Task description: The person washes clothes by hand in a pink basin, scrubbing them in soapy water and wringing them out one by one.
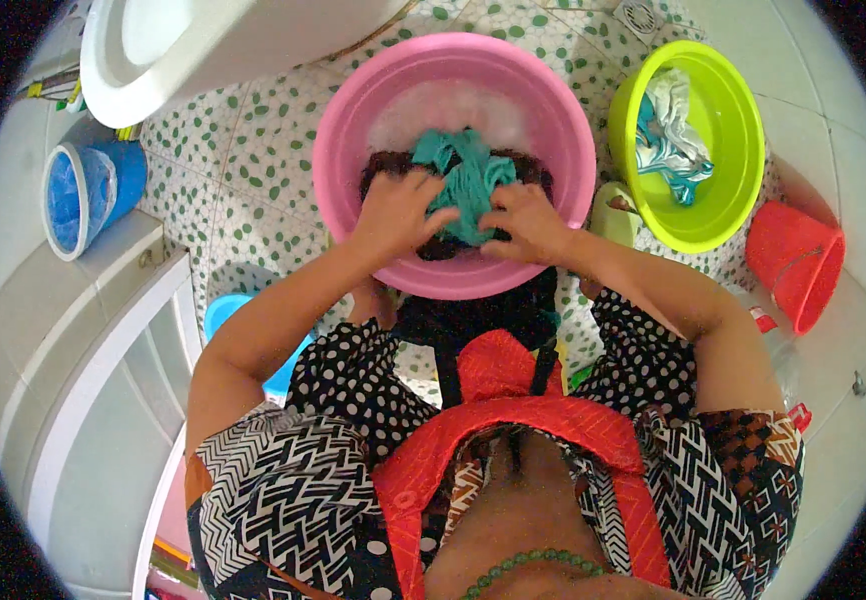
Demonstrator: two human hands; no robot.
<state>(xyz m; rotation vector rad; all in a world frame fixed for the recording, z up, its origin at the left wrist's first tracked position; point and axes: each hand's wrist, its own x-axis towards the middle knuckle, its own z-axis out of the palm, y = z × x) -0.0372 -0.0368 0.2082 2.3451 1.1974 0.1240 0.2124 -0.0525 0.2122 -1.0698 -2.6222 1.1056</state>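
Observation:
A pink plastic basin (575,161) stands on the floor in front of me with sudsy water (440,105) in it. Bunched teal cloth (466,187) lies in its middle on top of dark wet cloth (388,163). My left hand (401,208) is at the left side of the teal cloth, over the dark cloth, its thumb pointing inward. Across from it, my right hand (526,221) rests at the teal cloth's right side with bent fingers. Both hands are inside the basin; whether the fingers pinch the fabric is not clear.
A lime-green basin (737,150) holding white and teal cloth (677,135) stands at right, near a red bucket (789,259). At left are a lined blue bin (129,176) and a white fixture (200,71). A light-blue basin (226,309) lies partly behind my left arm.

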